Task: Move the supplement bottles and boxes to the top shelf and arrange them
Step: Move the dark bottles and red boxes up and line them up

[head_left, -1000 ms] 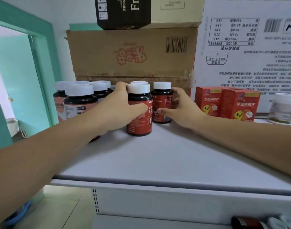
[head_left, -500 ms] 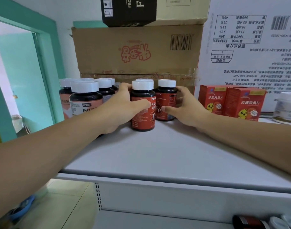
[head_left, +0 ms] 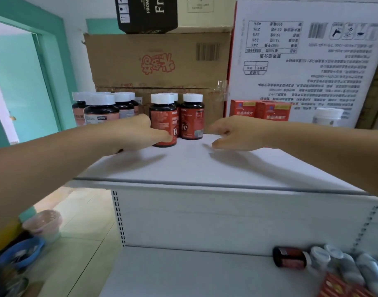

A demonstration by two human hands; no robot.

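Cardboard cartons (head_left: 158, 61) fill the back of the frame, and in front of them runs the white top shelf (head_left: 205, 166), where the stock is gathering in groups: pink-label bottles (head_left: 101, 108) at centre left, red bottles (head_left: 192, 118) in the middle, red boxes (head_left: 258, 110) right of centre and a white jar (head_left: 328, 116) beyond them. A moment ago both hands were cupped around the red bottles, pressing them together. Now the right hand (head_left: 235, 133) has come off them and sits apart to their right, low over the shelf, fingers loosely curled round nothing. The left hand (head_left: 138, 133) has dropped lower too, its thumb lying across the lower front of the front red bottle (head_left: 162, 121). Its fingers are hidden behind the hand, so I cannot tell whether it still grips that bottle or only passes in front of it. The red bottles stand upright, caps on, close together near the back of the shelf, much where they stood before. That suggests the tidying of this group is finished or nearly so. At the lower right of the frame more bottles (head_left: 291, 257) lie on their sides on the lower shelf (head_left: 183, 275), so the job looks far from over, and fetching those is probably next.
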